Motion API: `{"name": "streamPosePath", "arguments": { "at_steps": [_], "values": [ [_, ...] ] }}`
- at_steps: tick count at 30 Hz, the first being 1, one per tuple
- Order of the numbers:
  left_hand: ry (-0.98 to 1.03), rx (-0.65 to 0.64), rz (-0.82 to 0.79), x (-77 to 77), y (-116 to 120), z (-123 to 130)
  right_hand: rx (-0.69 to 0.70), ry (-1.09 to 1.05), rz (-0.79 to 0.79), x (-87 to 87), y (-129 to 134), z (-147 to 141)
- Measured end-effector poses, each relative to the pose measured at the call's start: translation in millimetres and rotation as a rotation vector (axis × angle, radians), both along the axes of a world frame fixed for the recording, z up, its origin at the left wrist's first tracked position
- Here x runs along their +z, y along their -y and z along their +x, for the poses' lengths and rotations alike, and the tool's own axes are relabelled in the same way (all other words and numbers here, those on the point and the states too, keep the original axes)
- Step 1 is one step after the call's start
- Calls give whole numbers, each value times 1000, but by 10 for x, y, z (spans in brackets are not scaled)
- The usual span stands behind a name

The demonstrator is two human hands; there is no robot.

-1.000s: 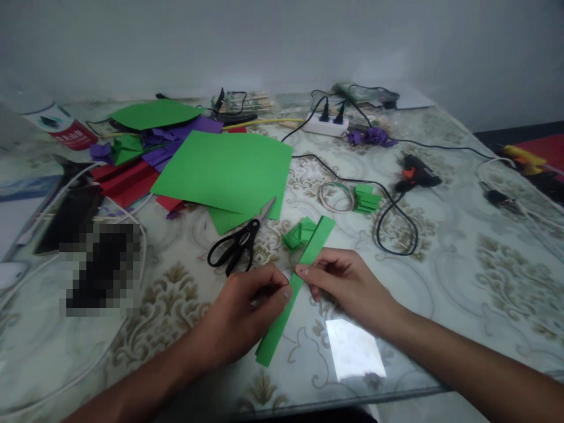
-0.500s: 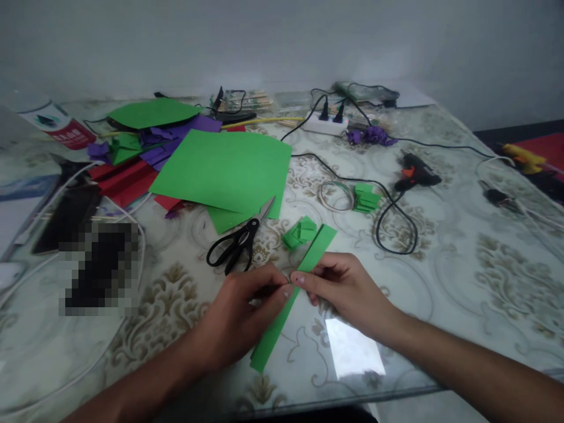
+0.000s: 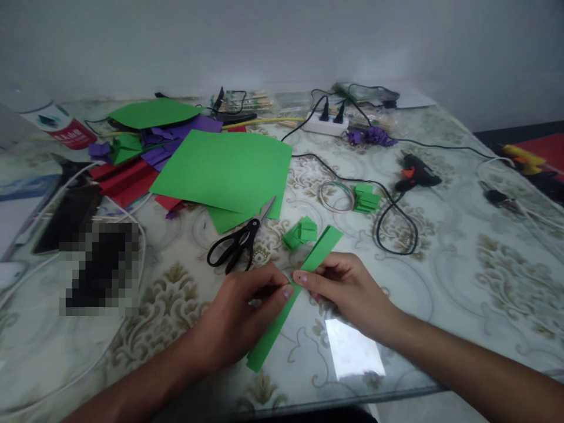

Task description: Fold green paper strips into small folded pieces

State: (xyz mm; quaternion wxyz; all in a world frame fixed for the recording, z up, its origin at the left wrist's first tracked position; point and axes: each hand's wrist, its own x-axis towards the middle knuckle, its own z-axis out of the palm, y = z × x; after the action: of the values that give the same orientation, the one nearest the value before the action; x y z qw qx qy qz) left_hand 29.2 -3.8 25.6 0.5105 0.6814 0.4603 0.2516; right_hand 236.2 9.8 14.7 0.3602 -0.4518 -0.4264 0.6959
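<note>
A long, narrow strip of folded green paper [image 3: 273,333] slants across the front of the table, between my hands. My left hand [image 3: 259,305] pinches it near its middle from the left. Thumb and fingers of my right hand [image 3: 339,282] grip it just above that spot, from the right. Just beyond the strip lies a small folded green paper piece [image 3: 300,233]. Black-handled scissors [image 3: 240,242] rest with their blades slightly apart, beyond my left hand, their tips over a green sheet [image 3: 224,170]. Another folded green piece [image 3: 365,198] sits farther back.
A black glue gun [image 3: 418,171] with a looped cord lies at the right, near a roll of tape [image 3: 336,195]. The power strip [image 3: 326,123] stands at the back. Purple paper [image 3: 176,141], red paper [image 3: 126,179] and a bottle [image 3: 61,126] are at the left.
The green strip has tilted slightly, its upper end moving right and its lower end left. Both hands keep their pinch on it, with hardly any movement.
</note>
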Motion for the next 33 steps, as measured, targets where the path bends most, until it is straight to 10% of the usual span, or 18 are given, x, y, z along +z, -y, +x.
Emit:
{"name": "streamPosePath", "arguments": {
  "at_steps": [33],
  "values": [
    [130,136,-138,-25,-20,40,-40,-67,4,99,-62,7]
  ]
}}
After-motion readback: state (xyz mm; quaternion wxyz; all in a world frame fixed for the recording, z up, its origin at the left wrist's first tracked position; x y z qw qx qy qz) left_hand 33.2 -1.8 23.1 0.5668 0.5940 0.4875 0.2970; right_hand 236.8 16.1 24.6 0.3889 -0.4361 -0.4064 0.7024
